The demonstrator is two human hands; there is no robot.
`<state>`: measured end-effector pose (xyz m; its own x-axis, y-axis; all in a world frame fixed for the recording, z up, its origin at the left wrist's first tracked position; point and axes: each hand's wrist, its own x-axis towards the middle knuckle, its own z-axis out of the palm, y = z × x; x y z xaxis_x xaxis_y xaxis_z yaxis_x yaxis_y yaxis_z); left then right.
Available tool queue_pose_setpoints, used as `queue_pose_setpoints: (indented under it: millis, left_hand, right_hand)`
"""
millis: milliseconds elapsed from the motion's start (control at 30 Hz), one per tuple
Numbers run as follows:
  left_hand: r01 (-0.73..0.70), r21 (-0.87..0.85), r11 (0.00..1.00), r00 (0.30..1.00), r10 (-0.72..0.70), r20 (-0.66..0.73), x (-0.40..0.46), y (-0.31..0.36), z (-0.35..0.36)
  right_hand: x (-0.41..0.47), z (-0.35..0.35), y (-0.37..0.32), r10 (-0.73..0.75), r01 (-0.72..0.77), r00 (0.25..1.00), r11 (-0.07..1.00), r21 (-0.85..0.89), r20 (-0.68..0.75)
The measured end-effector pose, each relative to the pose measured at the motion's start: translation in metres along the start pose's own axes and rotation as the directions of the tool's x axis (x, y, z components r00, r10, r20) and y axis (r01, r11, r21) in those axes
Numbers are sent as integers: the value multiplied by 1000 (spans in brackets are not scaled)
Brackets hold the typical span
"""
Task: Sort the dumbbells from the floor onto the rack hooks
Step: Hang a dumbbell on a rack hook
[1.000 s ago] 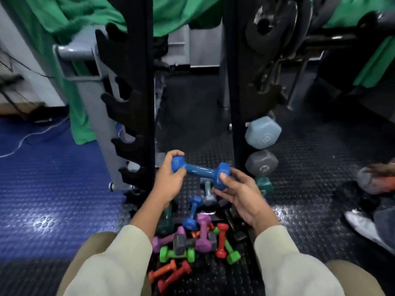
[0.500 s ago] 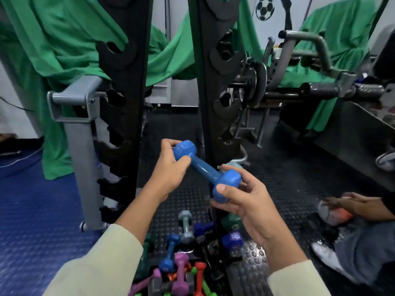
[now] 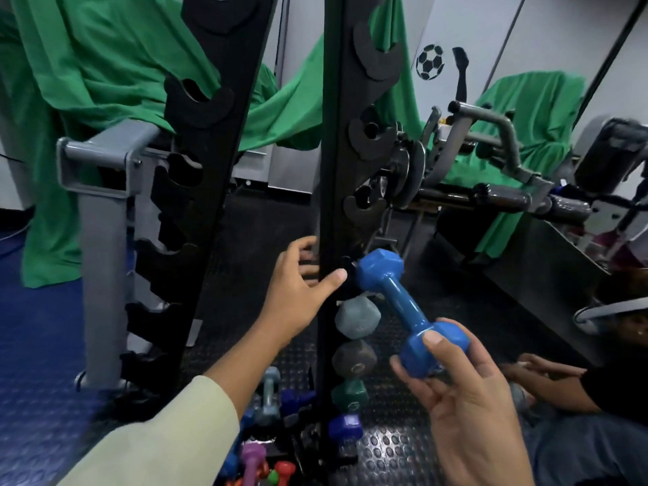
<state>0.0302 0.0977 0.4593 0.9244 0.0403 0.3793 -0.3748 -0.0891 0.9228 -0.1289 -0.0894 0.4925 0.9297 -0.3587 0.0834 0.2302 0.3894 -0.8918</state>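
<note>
Blue dumbbell (image 3: 406, 310) now only in right hand (image 3: 466, 412); left hand (image 3: 298, 292) released.

A glossy blue dumbbell (image 3: 406, 312) tilts toward the black rack upright (image 3: 336, 191), its far head beside a hook; four dumbbells already hang below, others lie heaped on the floor (image 3: 266, 461).

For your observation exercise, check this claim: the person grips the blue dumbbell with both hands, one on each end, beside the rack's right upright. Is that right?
Not quite. The head view shows only the right hand gripping the blue dumbbell, at its near end. The left hand is off it, fingers open against the rack's right upright. The dumbbell is beside that upright, as stated.
</note>
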Motion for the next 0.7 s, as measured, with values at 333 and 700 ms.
queue_pose_setpoints:
  millis: [333, 700]
  left_hand:
    - [107, 279, 954, 980, -148, 130, 28, 6, 24]
    - [80, 304, 949, 993, -102, 60, 32, -12, 29]
  right_hand:
    - [68, 17, -1, -238, 226, 966, 967, -115, -103]
    - [131, 59, 48, -311, 269, 949, 881, -388, -48]
